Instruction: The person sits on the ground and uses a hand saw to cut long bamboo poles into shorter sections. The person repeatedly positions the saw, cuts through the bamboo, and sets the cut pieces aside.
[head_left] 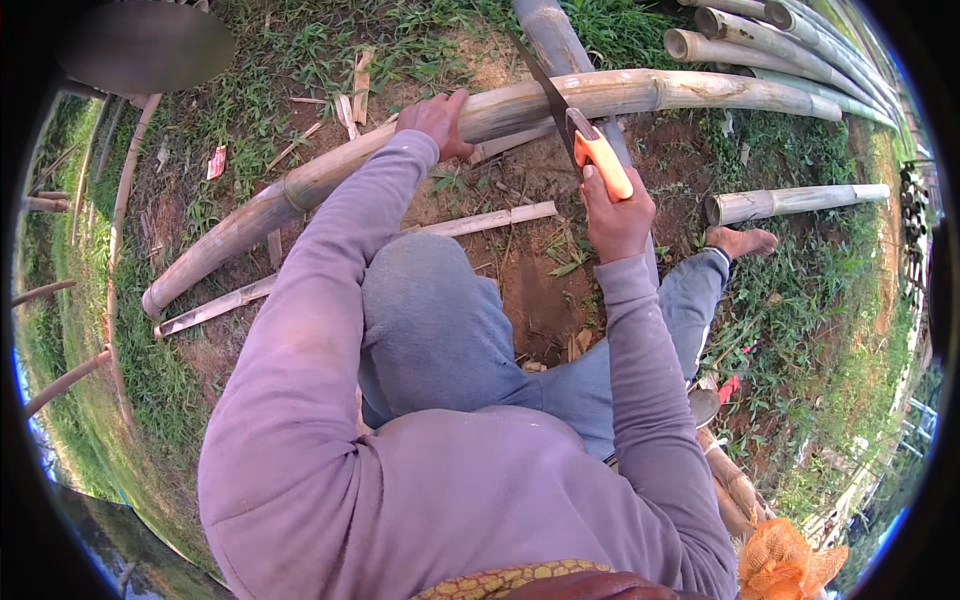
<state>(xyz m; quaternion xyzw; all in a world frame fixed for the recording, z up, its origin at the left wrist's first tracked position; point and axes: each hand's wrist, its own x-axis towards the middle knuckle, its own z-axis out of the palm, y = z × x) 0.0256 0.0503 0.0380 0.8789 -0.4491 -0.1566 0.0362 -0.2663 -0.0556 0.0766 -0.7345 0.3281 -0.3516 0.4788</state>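
Observation:
A long, thick bamboo pole [510,108] runs across in front of me, from the lower left up to the far right. My left hand [435,122] grips it left of the middle, fingers over its top. In my right hand [617,218] is a hand saw with an orange handle [603,163]. Its dark blade [543,78] stands across the pole, to the right of my left hand; whether the teeth have cut in cannot be made out. Under the pole, close to the blade, a thicker grey bamboo piece [553,38] slants away from me.
Several cut bamboo poles [765,45] are stacked at the far right. A shorter bamboo length [795,204] lies near my bare foot [742,242]. Split bamboo strips [490,221] and chips lie on the soil and grass. An orange mesh bag [785,560] sits at the lower right.

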